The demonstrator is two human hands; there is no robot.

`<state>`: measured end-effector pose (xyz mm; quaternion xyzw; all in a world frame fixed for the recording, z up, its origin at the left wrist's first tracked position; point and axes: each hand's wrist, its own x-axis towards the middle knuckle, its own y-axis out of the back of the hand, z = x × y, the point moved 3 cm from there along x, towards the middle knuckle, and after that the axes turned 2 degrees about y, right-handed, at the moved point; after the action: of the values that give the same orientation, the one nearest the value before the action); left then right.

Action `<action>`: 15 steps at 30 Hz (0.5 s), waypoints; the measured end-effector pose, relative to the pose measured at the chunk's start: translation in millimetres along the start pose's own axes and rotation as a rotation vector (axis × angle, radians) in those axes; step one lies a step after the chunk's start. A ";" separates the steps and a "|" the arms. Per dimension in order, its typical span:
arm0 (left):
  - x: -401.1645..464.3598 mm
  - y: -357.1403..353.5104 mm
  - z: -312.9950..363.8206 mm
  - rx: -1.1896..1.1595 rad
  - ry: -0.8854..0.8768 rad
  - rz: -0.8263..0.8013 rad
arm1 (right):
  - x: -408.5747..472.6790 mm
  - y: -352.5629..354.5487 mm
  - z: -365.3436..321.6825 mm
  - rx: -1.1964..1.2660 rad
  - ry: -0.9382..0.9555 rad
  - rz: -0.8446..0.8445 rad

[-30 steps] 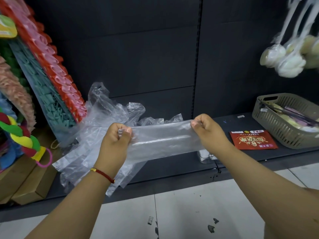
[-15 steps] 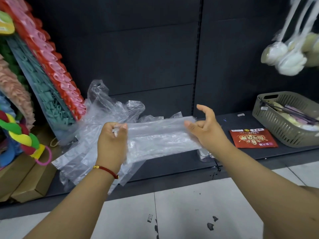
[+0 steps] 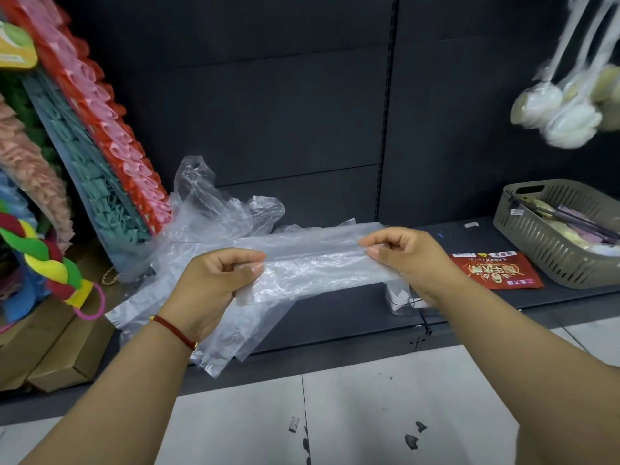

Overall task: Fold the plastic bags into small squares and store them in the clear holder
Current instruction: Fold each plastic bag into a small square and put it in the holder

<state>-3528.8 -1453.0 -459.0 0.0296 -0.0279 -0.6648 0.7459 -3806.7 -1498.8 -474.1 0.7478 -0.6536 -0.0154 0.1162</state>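
Half a second ago the right hand was spread open; now it pinches the bag again, as the left hand does, above the shelf. Slippery film could slide loose, undoing the narrow fold.

Bare forearms; red cord bracelet, left wrist.

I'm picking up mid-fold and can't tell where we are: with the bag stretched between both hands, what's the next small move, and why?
Probably bring the right hand across to the left hand, folding the plastic bag in half end to end. It is already a long narrow strip, pinched at both ends and held above the shelf, so shortening it looks like the way toward a small square.
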 end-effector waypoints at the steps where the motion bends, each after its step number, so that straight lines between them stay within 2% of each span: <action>1: 0.3 1.2 0.2 0.010 0.002 -0.009 | -0.9 0.1 -0.5 0.012 -0.001 -0.018; 6: 3.8 9.5 -0.2 0.105 -0.006 -0.007 | 0.3 0.5 1.0 0.003 -0.009 -0.027; 15: 4.1 14.1 13.1 0.676 -0.180 0.078 | 3.3 -4.2 -0.8 -0.343 0.026 0.024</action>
<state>-3515.4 -1455.6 -444.8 0.2151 -0.3134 -0.5889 0.7132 -3801.9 -1501.5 -473.8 0.7091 -0.6488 -0.1156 0.2509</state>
